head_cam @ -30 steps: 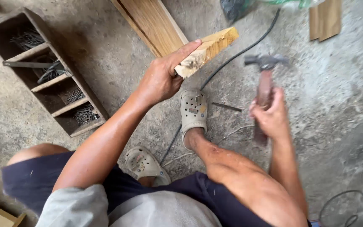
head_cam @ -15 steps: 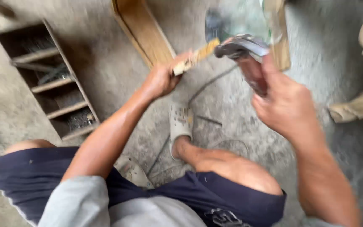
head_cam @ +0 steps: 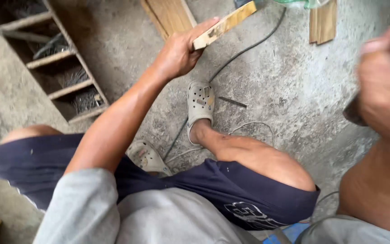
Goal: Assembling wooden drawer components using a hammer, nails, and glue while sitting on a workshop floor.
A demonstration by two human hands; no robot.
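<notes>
My left hand (head_cam: 177, 54) is stretched out over the concrete floor and grips one end of a short, worn wooden strip (head_cam: 224, 25) that slants up to the right. My right hand (head_cam: 384, 86) is raised close to the camera at the right edge. It is blurred and clenched in a fist. A dark stub of the hammer handle (head_cam: 352, 113) pokes out below it, and the hammer head is out of sight. My foot in a pale perforated clog (head_cam: 200, 101) rests below the strip.
An open wooden box (head_cam: 68, 97) with compartments of dark nails lies at the upper left. A light plank (head_cam: 168, 16) and a small board (head_cam: 323, 22) lie at the top. A black cable (head_cam: 244, 49) crosses the floor, with a thin dark rod (head_cam: 232, 102) beside the clog.
My right hand with the hammer has swung up from beside the strip to close by the camera at the right. My left hand keeps hold of the wooden strip.
</notes>
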